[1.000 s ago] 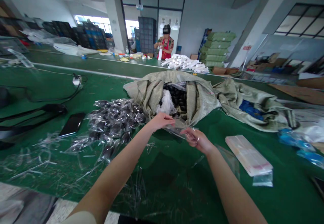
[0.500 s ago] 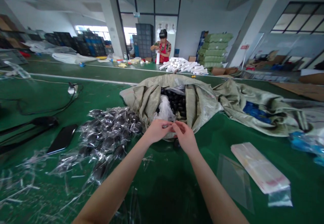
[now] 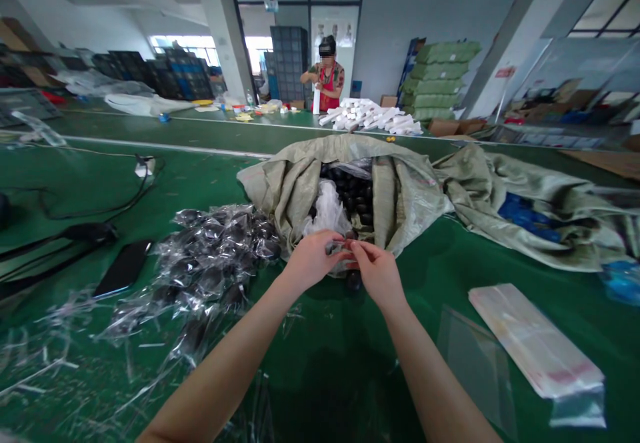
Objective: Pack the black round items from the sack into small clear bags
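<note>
From the head camera, your two hands meet just in front of the mouth of the open woven sack (image 3: pixel 295 183). Your left hand (image 3: pixel 313 261) has its fingers curled in, thumb and fingertips pinched on the top of a small clear bag (image 3: pixel 338 249). Your right hand (image 3: pixel 379 274) closes on the same bag from the other side, so the fingertips of both hands nearly touch. A dark round piece (image 3: pixel 354 281) shows just under your hands; I cannot tell whether it sits inside the bag or lies on the green table (image 3: pixel 320 376) behind it.

The clear film is almost lost against your fingers, so its outline and its open end are hard to make out. The sack holds more black round pieces (image 3: pixel 356 193), partly covered by crumpled white plastic (image 3: pixel 327 211). To your left lies a heap of bagged dark pieces (image 3: pixel 215 249), with a phone (image 3: pixel 123 269) beyond it. To your right are a loose flat bag (image 3: pixel 475 356) and a stack of clear bags (image 3: pixel 535 339), its lower corner cut off by the frame. A co-worker (image 3: pixel 327 76) stands at the far table, too small to read what the hands hold.
</note>
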`<state>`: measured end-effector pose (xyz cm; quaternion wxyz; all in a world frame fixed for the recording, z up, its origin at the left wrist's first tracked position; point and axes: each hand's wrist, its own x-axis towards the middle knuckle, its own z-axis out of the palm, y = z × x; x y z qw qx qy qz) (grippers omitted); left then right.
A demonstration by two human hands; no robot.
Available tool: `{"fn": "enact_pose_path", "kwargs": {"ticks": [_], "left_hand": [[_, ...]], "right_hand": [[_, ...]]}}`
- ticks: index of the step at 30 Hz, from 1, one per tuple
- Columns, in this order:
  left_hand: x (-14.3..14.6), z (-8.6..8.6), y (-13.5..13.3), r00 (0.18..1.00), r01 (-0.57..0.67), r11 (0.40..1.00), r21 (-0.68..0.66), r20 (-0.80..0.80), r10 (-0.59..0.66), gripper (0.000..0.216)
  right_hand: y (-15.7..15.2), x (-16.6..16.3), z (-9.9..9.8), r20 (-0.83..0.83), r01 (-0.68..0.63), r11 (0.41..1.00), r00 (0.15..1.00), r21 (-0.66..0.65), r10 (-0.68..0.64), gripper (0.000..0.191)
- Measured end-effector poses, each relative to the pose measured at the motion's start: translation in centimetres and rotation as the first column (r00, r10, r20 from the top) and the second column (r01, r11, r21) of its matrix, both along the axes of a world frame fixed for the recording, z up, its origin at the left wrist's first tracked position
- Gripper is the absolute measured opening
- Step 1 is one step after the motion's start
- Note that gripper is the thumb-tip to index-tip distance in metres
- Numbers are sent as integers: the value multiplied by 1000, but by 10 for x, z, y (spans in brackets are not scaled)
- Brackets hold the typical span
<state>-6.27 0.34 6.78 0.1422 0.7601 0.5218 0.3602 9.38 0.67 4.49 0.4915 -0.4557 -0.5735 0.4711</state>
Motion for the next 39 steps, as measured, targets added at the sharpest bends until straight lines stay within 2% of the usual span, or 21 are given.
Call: {"fn": "enact_pose_path", "kwargs": {"ticks": [5,8,10,14,18,22,24,27,30,33,36,39], "left_hand": [[1,7,-8,996,16,1000,13,-83,-14,16],[1,8,-12,986,-38,999,29,-160,42,17],[1,8,-13,971,-97,994,50,-215,105,16],[3,8,-15,949,-137,987,82,-273,155,14],[9,8,-19,936,-130,985,111,-314,159,13],[13,7,-21,880,-224,958,180,-384,278,16],[13,7,-21,879,-243,951,194,-372,300,17],[12,6,-19,917,-202,960,195,-307,255,15],[14,5,-20,941,-144,969,199,-276,197,14],[17,5,-22,949,-102,977,187,-276,152,15],[18,5,-23,950,-99,978,186,-274,148,14],[17,5,-22,953,-124,971,205,-248,174,13]], "right_hand": [[-2,5,9,44,-27,999,999,20,26,29],[-4,6,11,78,-26,999,997,30,24,25],[-6,6,11,185,22,997,982,79,-37,22],[-11,4,15,417,133,959,879,250,-231,18],[-14,3,16,534,145,927,782,345,-321,16],[-15,5,15,659,165,894,623,416,-422,12],[-16,6,15,664,190,880,593,435,-456,11],[-16,4,17,614,195,883,654,427,-441,9],[-16,2,18,550,189,910,745,369,-377,12],[-15,1,17,508,179,932,797,316,-326,12],[-15,2,16,517,180,931,790,319,-330,8],[-14,5,15,548,207,914,745,350,-379,5]]}}
